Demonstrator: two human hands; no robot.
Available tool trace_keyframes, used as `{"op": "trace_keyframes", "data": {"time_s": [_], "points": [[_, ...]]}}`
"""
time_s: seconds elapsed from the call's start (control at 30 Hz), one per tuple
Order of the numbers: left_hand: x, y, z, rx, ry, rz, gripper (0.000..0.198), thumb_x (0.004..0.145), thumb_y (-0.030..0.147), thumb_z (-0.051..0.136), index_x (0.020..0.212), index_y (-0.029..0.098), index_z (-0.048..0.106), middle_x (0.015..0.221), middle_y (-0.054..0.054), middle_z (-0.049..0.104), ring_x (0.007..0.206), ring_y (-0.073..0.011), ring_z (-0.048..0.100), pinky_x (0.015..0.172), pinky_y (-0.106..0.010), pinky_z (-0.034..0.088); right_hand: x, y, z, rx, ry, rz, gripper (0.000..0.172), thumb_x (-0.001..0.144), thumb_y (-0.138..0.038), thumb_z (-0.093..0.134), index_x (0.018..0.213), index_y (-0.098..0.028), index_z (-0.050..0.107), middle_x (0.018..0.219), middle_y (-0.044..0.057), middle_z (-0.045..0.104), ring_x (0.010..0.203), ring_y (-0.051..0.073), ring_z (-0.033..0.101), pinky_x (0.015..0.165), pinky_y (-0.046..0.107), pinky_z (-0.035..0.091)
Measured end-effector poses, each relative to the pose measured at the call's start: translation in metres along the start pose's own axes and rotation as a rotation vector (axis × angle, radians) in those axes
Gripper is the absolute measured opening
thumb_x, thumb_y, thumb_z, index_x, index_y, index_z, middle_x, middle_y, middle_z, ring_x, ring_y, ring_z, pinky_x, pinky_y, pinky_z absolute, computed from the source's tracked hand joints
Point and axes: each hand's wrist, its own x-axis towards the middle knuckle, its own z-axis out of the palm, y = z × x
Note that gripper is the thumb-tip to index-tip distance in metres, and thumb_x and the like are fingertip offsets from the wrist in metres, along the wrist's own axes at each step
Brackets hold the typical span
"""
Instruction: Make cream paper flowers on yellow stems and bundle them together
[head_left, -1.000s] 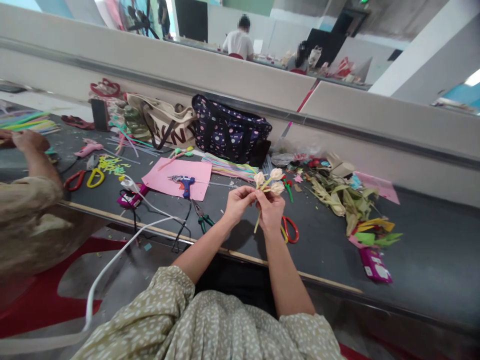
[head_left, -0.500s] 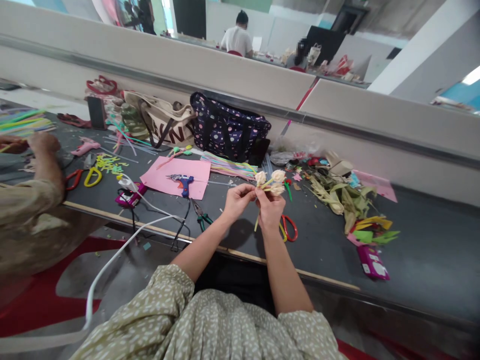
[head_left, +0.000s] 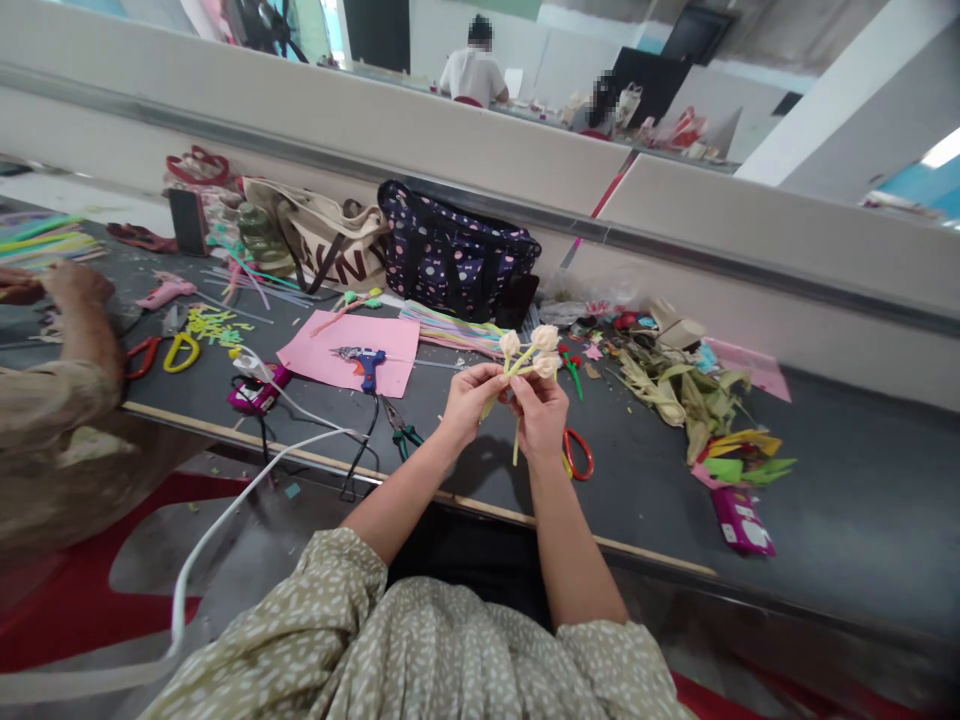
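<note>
Three cream flowers (head_left: 544, 340) on yellow-green stems rise above my two hands, which meet over the dark table. My left hand (head_left: 471, 400) pinches the stems from the left side. From the right, my right hand (head_left: 541, 412) is closed on the same stems, and one stem end hangs below the fingers. Red-handled scissors (head_left: 578, 455) lie beside my right wrist. Left of my hands are green-handled pliers (head_left: 403, 432) and a blue glue gun (head_left: 367, 368) on pink paper (head_left: 315, 345).
Along the back stand a dotted dark bag (head_left: 457, 250) and a canvas bag (head_left: 322, 235). Dried husks (head_left: 675, 390) and a purple packet (head_left: 742, 520) lie right. A white cable (head_left: 225, 520) crosses the table edge at left. Another person's hand (head_left: 79, 285) is far left.
The flowers have shifted slightly left and up, and more of their stems shows above my fingers. My left hand has moved a little left.
</note>
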Motion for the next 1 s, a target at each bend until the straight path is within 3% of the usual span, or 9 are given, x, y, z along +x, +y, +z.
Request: {"op": "trace_keyframes", "data": {"time_s": [0.6,1.0], "points": [[0.0,0.002,-0.002,-0.115,-0.038,-0.135,0.027,0.059,0.03,0.082,0.073,0.012,0.066,0.062,0.0,0.062,0.051,-0.007,0.053,0.052,-0.021,0.043,0.002,-0.005,-0.002,-0.039,-0.08,0.043,0.018,0.069,-0.032,0.072,0.075,-0.019,0.061,0.062,-0.005,0.058,0.046,0.006,0.048,0.039,0.019,0.03],[0.002,0.01,-0.008,-0.092,-0.155,-0.221,0.029,0.055,0.028,0.084,0.071,0.011,0.066,0.06,-0.001,0.062,0.048,-0.0068,0.053,0.049,-0.02,0.043,0.007,-0.013,-0.016,-0.01,-0.221,0.269,0.025,0.063,-0.031,0.077,0.08,-0.019,0.062,0.06,-0.005,0.057,0.046,0.005,0.047,0.037,0.015,0.03]]}}
